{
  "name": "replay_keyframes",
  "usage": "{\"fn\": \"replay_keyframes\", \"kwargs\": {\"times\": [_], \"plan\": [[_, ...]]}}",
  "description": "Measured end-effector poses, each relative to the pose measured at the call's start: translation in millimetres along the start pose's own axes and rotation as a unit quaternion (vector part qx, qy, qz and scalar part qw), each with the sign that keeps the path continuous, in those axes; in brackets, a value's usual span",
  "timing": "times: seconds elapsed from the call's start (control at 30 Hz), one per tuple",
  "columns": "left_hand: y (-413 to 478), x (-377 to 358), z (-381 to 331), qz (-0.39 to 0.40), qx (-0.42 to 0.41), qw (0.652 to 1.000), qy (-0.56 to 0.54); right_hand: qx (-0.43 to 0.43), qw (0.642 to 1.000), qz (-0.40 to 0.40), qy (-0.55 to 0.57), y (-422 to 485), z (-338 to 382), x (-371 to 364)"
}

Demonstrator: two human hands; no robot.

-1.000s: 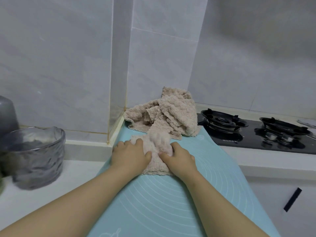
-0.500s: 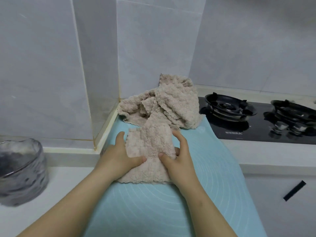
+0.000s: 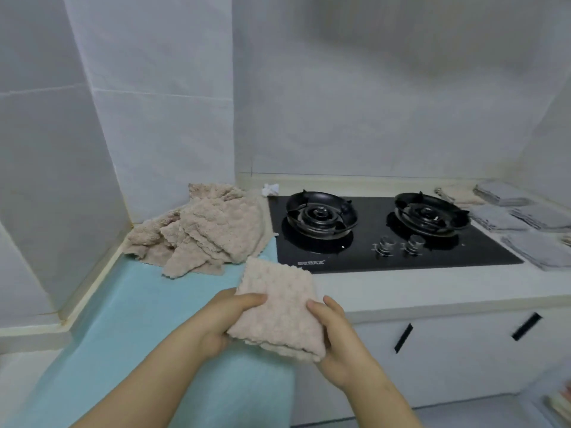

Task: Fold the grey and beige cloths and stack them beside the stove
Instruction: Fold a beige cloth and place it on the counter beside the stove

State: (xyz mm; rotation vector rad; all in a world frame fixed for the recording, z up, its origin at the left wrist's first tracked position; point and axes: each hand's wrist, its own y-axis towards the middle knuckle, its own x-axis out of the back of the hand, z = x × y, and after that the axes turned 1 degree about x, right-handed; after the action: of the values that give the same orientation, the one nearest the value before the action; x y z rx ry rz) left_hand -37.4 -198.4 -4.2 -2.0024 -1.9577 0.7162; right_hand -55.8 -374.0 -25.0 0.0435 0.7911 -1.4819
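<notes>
Folded beige cloth [image 3: 279, 307], lower centre of the frame: you hold it between both hands, over the right edge of the blue mat [image 3: 139, 319]. Your left hand [image 3: 222, 319] grips its left edge, thumb on top. Your right hand [image 3: 335, 335] clamps its right edge, fingers curled round it. Upper left, a heap of unfolded beige cloths [image 3: 200, 233] lies in the wall corner, just beside the black stove [image 3: 386, 242]. At the far right of the counter [image 3: 432, 288], folded grey cloths [image 3: 525, 230] lie beside the stove.

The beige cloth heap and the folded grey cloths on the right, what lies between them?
The black two-burner stove, in the head view: the beige cloth heap lies at its left edge, the folded grey cloths off its right.
</notes>
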Motion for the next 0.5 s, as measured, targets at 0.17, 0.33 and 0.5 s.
{"fn": "replay_keyframes", "kwargs": {"times": [0.17, 0.33, 0.5], "plan": [[3, -124, 14, 0.038, -0.029, 0.998, 0.044, -0.035, 0.998, -0.035, -0.049, -35, 60, 94], [50, -221, 18, 0.124, -0.089, 0.978, 0.141, 0.032, 0.988, -0.114, -0.095, -40, 115, 177], [110, -319, 1, 0.163, -0.113, 0.962, 0.189, 0.075, 0.979, -0.159, -0.107, -13, 183, 249]]}}
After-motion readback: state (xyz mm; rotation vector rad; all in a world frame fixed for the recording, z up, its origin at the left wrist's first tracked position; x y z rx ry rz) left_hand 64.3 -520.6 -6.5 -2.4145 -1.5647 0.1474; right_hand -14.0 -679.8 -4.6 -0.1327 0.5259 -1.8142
